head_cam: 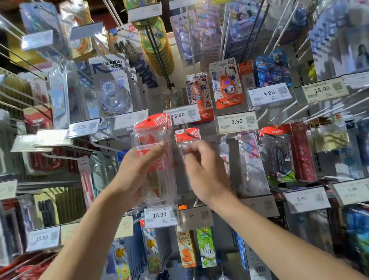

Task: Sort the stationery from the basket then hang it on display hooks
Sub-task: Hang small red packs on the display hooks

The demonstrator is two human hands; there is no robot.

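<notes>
Holding a clear packet with a red header (151, 130) up in front of the hooks, your left hand (133, 173) has its thumb curled across the front and the other fingers wrapped out of sight behind. It looks thick, so I can't tell if it's one packet or a few stacked.

Your right hand (204, 172) is just beside it, fingertips pinching the crinkly clear plastic of a smaller red-topped packet (187, 135). That one's header sits right at a thin display hook (185, 129), but I can't tell if the hook goes through the hole.

Stuff crowding you: the 16.90 price tag (182, 114) hangs right above the smaller packet, touching the top corner of the one in your left hand. The 2.50 tag (236, 122) is close on the right, a Hello Kitty correction tape card (226, 83) hangs above that, and an 18.90 tag (159, 215) sits just below your left hand's packet.

The outer edges of the rack are smeared with blur, so most side packs are unreadable. Your arms cover the lower middle hooks.
</notes>
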